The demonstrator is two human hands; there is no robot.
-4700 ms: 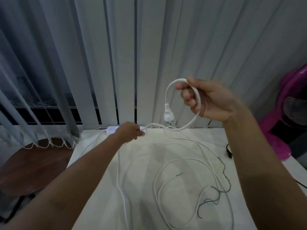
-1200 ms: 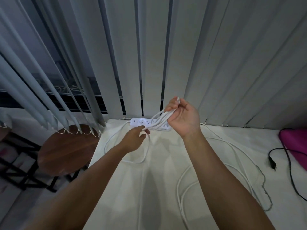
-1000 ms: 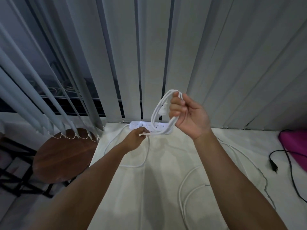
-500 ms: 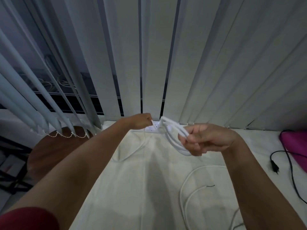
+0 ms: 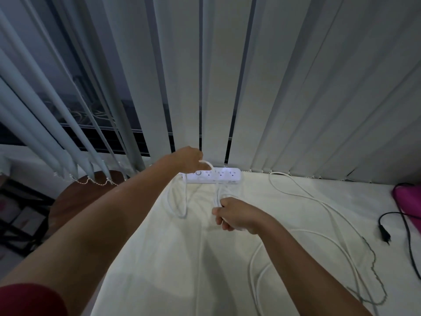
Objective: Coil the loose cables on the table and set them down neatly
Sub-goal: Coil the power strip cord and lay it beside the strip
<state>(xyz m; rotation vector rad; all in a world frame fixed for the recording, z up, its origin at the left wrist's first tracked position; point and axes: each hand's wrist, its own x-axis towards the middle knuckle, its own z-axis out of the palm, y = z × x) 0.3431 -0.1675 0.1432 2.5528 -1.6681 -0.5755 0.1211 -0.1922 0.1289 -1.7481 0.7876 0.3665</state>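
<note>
A white power strip [image 5: 213, 176] lies at the back edge of the white table [image 5: 173, 258], against the blinds. My right hand [image 5: 237, 214] grips a bundle of white cable loops [image 5: 219, 197] low over the table, just in front of the strip. My left hand [image 5: 189, 161] reaches to the strip's left end and pinches the white cord where it arches out. A slack loop of that cord [image 5: 180, 201] lies on the table below my left hand. Another loose white cable [image 5: 319, 233] curves across the right half of the table, with a thin grey wire [image 5: 373, 265] beside it.
A black cable with plug [image 5: 385, 233] lies at the right edge beside a pink object [image 5: 407, 201]. A round brown stool [image 5: 75, 201] stands off the table's left side. Vertical blinds [image 5: 227, 87] hang right behind the table.
My right hand has brought the coiled loops down from chest height to just above the table. My left hand has moved back along the cord to the power strip's left end.
</note>
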